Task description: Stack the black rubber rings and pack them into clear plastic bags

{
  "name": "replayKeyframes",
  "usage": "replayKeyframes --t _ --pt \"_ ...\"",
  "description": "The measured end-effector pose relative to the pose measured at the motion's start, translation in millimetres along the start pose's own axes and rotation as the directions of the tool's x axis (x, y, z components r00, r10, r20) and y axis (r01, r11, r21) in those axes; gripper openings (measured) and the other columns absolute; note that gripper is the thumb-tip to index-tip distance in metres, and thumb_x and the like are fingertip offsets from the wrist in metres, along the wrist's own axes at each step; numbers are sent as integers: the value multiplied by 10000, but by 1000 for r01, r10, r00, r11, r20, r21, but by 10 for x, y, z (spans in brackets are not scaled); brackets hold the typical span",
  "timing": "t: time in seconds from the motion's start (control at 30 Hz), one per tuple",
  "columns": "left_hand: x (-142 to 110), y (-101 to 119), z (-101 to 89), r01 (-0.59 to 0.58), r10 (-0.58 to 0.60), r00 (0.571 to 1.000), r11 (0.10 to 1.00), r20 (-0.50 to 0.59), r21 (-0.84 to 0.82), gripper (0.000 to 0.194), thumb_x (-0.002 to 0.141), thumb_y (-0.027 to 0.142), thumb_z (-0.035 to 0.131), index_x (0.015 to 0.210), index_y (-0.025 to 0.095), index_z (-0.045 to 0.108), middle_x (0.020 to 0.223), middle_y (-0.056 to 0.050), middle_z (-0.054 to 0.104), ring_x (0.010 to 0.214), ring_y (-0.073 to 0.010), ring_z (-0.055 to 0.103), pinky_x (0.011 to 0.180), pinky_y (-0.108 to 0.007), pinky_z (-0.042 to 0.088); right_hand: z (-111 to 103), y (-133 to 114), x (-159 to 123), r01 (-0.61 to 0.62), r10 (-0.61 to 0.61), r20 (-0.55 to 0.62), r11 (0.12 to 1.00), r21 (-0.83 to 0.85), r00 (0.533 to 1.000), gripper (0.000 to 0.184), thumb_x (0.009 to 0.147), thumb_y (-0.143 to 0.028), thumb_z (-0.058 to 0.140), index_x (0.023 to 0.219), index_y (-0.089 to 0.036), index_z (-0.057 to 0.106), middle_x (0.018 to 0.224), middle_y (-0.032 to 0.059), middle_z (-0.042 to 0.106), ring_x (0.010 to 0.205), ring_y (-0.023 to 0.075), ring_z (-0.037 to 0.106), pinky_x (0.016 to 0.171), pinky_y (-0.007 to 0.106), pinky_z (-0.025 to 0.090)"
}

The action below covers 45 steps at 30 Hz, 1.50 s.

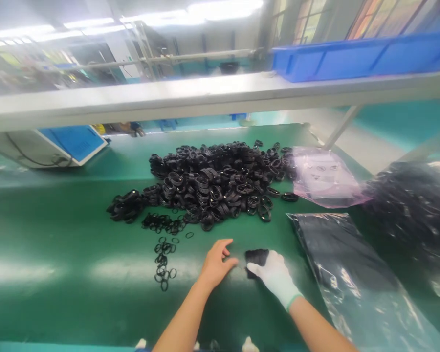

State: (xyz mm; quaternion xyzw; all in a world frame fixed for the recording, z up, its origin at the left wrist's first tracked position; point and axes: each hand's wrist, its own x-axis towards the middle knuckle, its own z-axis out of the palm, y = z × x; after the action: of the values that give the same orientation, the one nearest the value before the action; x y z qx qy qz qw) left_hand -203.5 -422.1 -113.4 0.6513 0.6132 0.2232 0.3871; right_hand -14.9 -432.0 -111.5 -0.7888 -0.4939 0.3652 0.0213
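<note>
My right hand (276, 275), in a white glove, grips a small black ribbed stack (255, 255) low over the green table (77, 313). Thumb and fingers close round its right side. To the left of it, my bare left hand (218, 263) is open, thumb and fingers apart, with nothing in it and a small gap to the stack. Beyond both hands spreads a big heap of black looped bundles (212, 183). Several thin black rings (164, 261) lie loose to the left, with a denser cluster of small rings (163, 223) behind them.
On the right lies a clear plastic bag (352, 254) with black contents, beside a larger bulging bag (418, 210). A pinkish bag (324, 178) touches the heap's right edge. Overhead runs a white shelf (161, 98) carrying a blue bin (363, 56). A blue-and-white box (73, 142) stands at back left.
</note>
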Motion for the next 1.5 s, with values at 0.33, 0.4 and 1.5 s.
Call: replayKeyframes --t 0.33,0.4,1.5 --pt "785 49 -885 359 -246 925 813 -290 457 510 686 466 536 1080 145 492 1120 -132 459 966 -287 535 754 -360 432 -12 -56 -20 -4 5 -21 999 35 1000 533 582 -469 615 985 -148 478 1043 146 503 910 269 565 757 363 441" --pt "773 22 -881 306 -230 949 836 -216 456 484 659 397 571 1075 160 497 1101 -114 466 899 -266 565 741 -358 442 -18 -74 -18 -12 14 -31 999 47 999 535 565 -460 631 978 -153 486 1041 140 507 911 267 565 761 361 441" --pt "-89 -36 313 -86 86 971 996 224 -11 711 588 79 578 1233 284 361 1303 -1 392 1154 -186 416 988 -317 319 2 -68 -6 -26 27 -28 998 49 999 727 573 -531 593 1136 -111 409 1088 155 450 998 278 510 845 345 404"
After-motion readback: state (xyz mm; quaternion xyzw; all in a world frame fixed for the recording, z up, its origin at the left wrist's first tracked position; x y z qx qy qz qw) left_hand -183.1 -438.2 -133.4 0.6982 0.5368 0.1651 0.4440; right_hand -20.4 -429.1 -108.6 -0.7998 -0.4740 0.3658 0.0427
